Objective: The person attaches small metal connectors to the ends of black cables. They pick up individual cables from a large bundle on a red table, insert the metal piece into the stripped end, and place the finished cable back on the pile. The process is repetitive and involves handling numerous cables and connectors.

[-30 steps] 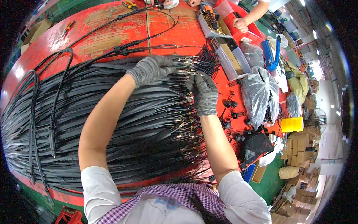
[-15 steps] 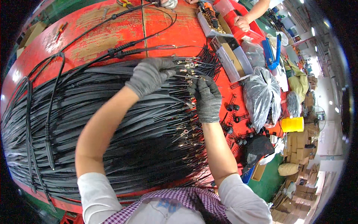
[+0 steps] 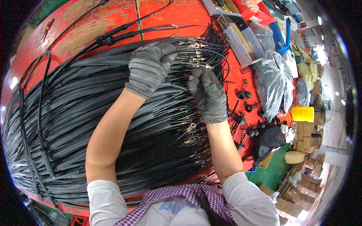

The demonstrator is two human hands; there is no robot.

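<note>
A thick bundle of black cables (image 3: 94, 101) covers the red table (image 3: 181, 15), its stripped ends fanned out to the right. My left hand (image 3: 151, 69), in a grey knit glove, pinches a thin black cable (image 3: 181, 64) close to its end. Beside it on the right, my right hand (image 3: 209, 96) wears a matching glove. Its fingers are curled together at the cable's tip, and what they hold is hidden. Just beyond both hands lie brass terminals (image 3: 197, 59) and a ring terminal (image 3: 196, 45) on wire ends. Another ring terminal (image 3: 192, 125) sits nearer me.
Black springs and caps (image 3: 244, 94) lie scattered right of the bundle. Behind them are a clear plastic bag (image 3: 273, 83), an open bin (image 3: 235, 39) and a blue tool (image 3: 279, 39). A yellow tub (image 3: 302, 113) stands far right. A co-worker's hand (image 3: 250, 4) shows at the top.
The view has shifted, so the table appears higher. Both my hands have come slightly nearer me along the cable ends, still side by side. The co-worker's hand is now mostly out of view.
</note>
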